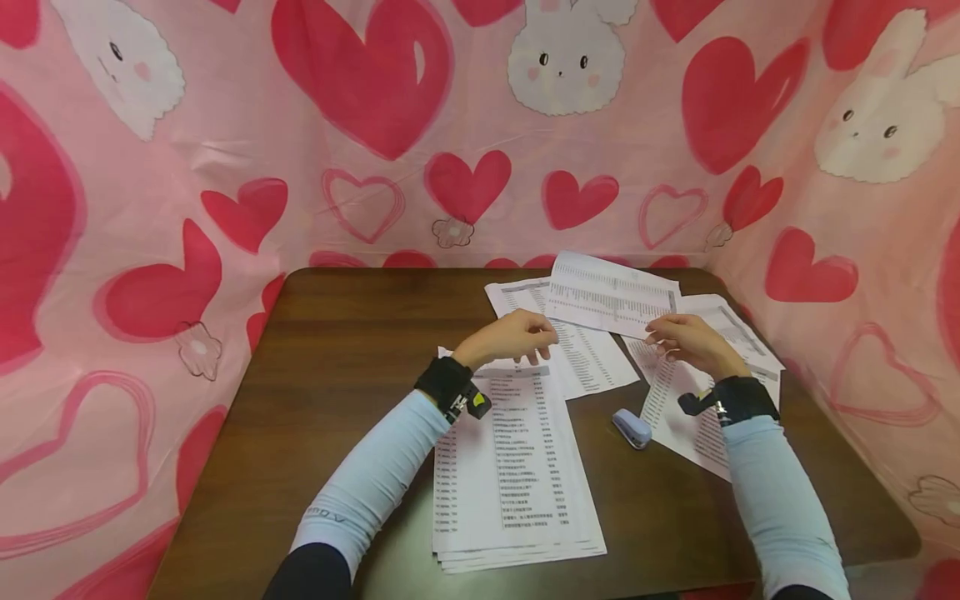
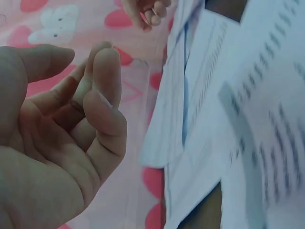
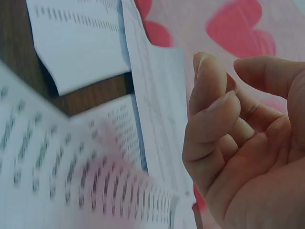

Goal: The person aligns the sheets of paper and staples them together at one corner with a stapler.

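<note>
My left hand [image 1: 516, 336] hovers over the top end of a stack of printed sheets [image 1: 517, 467], its fingers loosely bent. Nothing lies between thumb and fingertips of that hand [image 2: 62, 124] in the left wrist view. On the right, my other hand [image 1: 693, 342] hangs above printed papers [image 1: 682, 400], fingertips close to the corner of an upper sheet [image 1: 611, 292]. The right wrist view shows this hand [image 3: 243, 143] with relaxed, curled fingers and a gap to the thumb. Between the arms, a small pale purple stapler [image 1: 632, 428] lies on the table.
Another printed sheet [image 1: 592, 362] lies partly under the upper one, and more paper [image 1: 731, 329] spreads at the right. The brown wooden table [image 1: 337, 333] extends to the left. A pink curtain with hearts and rabbits [image 1: 465, 125] hangs behind and at both sides.
</note>
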{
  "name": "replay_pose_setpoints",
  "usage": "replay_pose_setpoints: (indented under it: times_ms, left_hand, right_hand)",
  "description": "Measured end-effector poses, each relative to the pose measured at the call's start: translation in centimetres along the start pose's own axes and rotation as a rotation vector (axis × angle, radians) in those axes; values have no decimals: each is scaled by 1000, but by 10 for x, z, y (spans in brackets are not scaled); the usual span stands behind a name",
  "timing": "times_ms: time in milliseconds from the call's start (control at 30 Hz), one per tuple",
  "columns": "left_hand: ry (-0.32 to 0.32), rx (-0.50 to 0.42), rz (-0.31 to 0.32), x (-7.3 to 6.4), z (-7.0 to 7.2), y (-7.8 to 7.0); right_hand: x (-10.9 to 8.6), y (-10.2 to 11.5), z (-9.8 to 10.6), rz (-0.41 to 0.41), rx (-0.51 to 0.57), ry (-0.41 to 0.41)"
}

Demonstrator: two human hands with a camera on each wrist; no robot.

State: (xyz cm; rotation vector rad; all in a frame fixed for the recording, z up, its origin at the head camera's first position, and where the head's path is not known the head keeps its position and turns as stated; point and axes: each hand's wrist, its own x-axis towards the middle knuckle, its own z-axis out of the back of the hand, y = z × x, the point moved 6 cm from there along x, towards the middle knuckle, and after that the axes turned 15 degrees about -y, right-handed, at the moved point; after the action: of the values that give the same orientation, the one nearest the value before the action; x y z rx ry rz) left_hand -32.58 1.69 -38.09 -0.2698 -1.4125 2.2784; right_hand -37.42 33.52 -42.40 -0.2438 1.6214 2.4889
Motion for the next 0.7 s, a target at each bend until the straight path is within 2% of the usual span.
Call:
replay_pose_setpoints:
  times_ms: [267,533,700]
  left_hand:
    - [-17,-12,32,18,-40,-9]
    - [-77,-9,86,38,-75,-13]
    - [-111,21,113,51,-96,-13]
  right_hand:
    - [-13,-15,31,-72,100,-41]
    - [-20,-28,52,-78,2,-56]
    - [-29,-35,70,-131,55,-109]
